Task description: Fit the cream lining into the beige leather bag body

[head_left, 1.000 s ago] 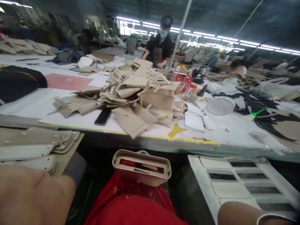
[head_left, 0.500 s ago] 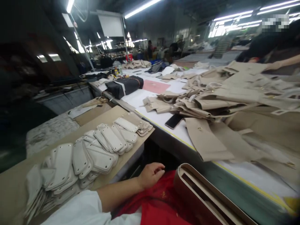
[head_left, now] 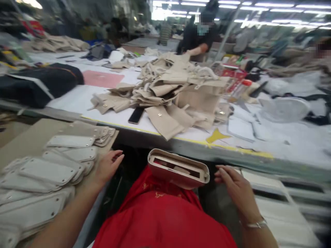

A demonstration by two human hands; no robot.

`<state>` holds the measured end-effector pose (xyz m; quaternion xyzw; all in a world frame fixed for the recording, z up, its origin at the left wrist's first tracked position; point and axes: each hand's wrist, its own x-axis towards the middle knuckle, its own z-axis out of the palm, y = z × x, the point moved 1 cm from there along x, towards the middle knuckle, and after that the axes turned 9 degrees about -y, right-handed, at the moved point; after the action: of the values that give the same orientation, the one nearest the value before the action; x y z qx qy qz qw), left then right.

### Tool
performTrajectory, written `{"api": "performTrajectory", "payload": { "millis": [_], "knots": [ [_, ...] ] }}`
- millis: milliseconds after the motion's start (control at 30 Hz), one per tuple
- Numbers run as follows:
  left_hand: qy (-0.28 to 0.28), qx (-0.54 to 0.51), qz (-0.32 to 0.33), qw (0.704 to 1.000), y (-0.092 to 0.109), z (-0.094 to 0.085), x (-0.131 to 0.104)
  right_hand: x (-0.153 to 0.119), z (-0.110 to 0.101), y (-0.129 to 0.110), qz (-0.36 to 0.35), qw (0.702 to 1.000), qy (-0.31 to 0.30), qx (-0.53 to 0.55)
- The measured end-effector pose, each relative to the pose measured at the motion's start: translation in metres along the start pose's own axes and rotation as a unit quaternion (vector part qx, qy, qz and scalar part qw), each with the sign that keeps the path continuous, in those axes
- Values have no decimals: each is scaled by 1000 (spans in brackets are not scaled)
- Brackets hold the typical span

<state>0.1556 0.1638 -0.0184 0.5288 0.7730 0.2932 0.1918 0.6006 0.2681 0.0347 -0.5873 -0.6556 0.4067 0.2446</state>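
Red garment [head_left: 165, 217] closest. Beige bag [head_left: 173, 177] upright on lap, opening upward. Left hand [head_left: 110, 167] loosely curled, thumb and fingers apart, beside white pieces [head_left: 49, 170]. Right hand [head_left: 234, 184] slack, fingers bent, near bag's right end; blurred, seemingly not touching. Beyond, on table [head_left: 69, 98]: dark phone [head_left: 136, 115], beige heap [head_left: 165, 120]. Farther, co-worker [head_left: 195, 39].

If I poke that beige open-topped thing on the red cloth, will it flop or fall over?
The beige open-topped thing is probably fairly stiff: its rim keeps a neat, rounded shape. It might tip easily, since it looks narrow and seems to rest on soft red cloth.
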Motion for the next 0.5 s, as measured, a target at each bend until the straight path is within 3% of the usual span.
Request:
{"api": "performTrajectory", "payload": {
  "millis": [133, 233, 367, 500],
  "knots": [
    [-66, -97, -19, 993, 40, 42, 2, -10, 8, 14, 18, 999, 7, 37],
    [-106, -113, -14, 988, 63, 60, 9, -16, 15, 27, 33, 998, 4, 60],
    [-142, -97, -12, 985, 69, 70, 26, -24, 20, 42, 58, 997, 8, 57],
    [-183, -109, -16, 977, 68, 77, 33, -21, 25, 38, 81, 996, -18, 12]
  ]
}}
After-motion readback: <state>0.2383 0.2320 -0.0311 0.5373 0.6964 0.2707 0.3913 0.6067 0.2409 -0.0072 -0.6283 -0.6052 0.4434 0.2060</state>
